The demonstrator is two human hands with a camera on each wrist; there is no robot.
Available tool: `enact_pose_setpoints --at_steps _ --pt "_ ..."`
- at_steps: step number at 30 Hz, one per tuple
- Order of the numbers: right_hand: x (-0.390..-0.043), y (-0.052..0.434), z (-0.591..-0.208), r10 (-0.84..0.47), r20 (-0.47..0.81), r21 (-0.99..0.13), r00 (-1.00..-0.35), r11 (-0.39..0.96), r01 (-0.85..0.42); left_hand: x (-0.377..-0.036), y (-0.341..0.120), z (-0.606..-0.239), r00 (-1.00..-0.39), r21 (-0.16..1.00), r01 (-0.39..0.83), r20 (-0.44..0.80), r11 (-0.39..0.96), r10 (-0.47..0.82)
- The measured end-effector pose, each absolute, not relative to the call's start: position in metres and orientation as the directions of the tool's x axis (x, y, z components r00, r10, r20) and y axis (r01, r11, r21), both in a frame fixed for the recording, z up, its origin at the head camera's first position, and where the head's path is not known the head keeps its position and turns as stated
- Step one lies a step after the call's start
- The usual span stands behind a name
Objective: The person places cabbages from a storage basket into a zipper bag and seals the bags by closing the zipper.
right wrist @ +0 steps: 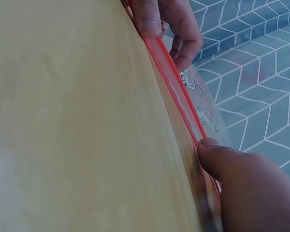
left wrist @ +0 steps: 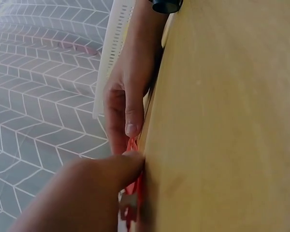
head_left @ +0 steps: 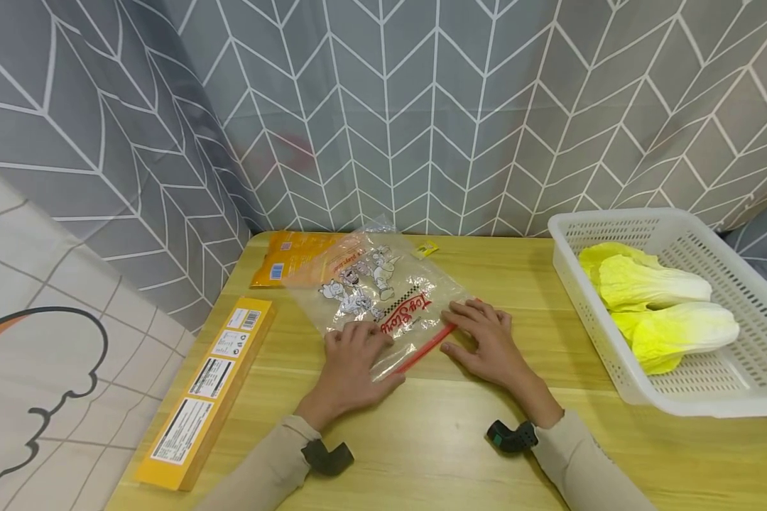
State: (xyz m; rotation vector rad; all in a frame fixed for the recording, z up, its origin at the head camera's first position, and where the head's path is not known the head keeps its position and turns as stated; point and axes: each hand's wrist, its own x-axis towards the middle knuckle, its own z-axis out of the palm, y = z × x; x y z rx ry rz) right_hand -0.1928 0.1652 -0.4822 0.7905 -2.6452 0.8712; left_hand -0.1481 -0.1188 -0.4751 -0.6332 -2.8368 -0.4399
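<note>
A clear plastic zip bag (head_left: 371, 291) with Toy Story print lies aslant on the wooden table, its red zip edge (head_left: 427, 348) toward the person. My left hand (head_left: 353, 365) pinches the near corner of that edge, fingers over the bag and thumb at the red strip. At the right end of the strip, my right hand (head_left: 482, 341) holds the other corner between thumb and fingers. Seen from the right wrist, the red edge (right wrist: 176, 82) runs between both thumbs as two red lines with a pale band between them.
Left of the bag lies a long orange box (head_left: 207, 390). Behind it are orange packets (head_left: 281, 271), partly under the bag, and a small yellow sachet (head_left: 425, 248). A white basket (head_left: 613, 387) on the right holds two Chinese cabbages (head_left: 684, 330). A patterned curtain (head_left: 409, 106) hangs behind the table.
</note>
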Motion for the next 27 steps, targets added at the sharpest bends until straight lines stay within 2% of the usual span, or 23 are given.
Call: enact_pose_setpoints --at_steps 8,17,22,27 --pt "-0.1942 0.1636 -0.4824 -0.348 0.488 -0.506 -0.801 0.635 -0.584 -0.1483 -0.12 -0.478 -0.859 0.365 0.492 0.349 0.79 0.374" --pt "-0.1983 0.1624 -0.4839 -0.266 0.613 -0.526 -0.744 0.565 -0.635 -0.1496 -0.1201 -0.4798 -0.811 0.376 0.55 0.456 0.746 0.367" --pt "-0.1984 0.1621 -0.4844 -0.278 0.644 -0.505 -0.712 0.545 -0.669 -0.1508 -0.1207 -0.4812 -0.802 0.38 0.559 0.472 0.737 0.365" --pt "-0.197 0.161 -0.4828 -0.347 0.621 -0.492 -0.703 0.526 -0.694 -0.1516 -0.1204 -0.481 -0.799 0.405 0.565 0.484 0.719 0.355"
